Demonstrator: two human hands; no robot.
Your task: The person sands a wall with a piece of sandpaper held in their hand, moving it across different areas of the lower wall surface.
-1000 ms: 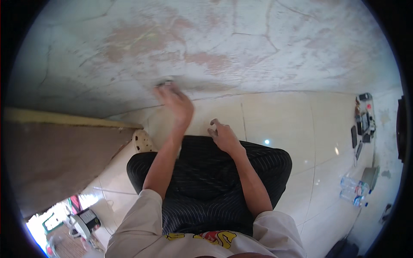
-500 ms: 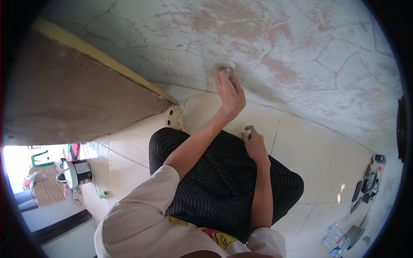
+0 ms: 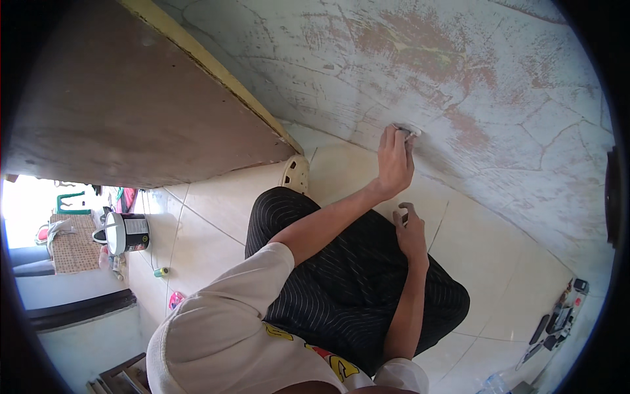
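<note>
My left hand [image 3: 395,164] reaches up to the low part of a worn white wall [image 3: 499,85]. Its fingers are closed round a small grey-white pad [image 3: 410,129], pressed flat against the wall; the hand hides most of it, so its exact kind does not show. The wall has cracks, scraped streaks and reddish bare patches. My right hand [image 3: 411,233] hovers over my right leg, close to my knee and below the left hand. Its fingers are loosely bent, with a gap between thumb and forefinger, and nothing shows in it.
A brown panel [image 3: 157,105] with a yellow edge leans in from the left, a beige clog [image 3: 296,174] by its corner. Left lie a paint bucket [image 3: 125,233] and a green-yellow roll [image 3: 161,272]. Small tools [image 3: 558,322] line the wall's foot at right, near clear bottles [image 3: 493,384].
My left hand has slid the pad along the wall, its motion blur now less. The whole view has shifted, so both hands appear further right and lower. The right hand keeps its bent pose.
</note>
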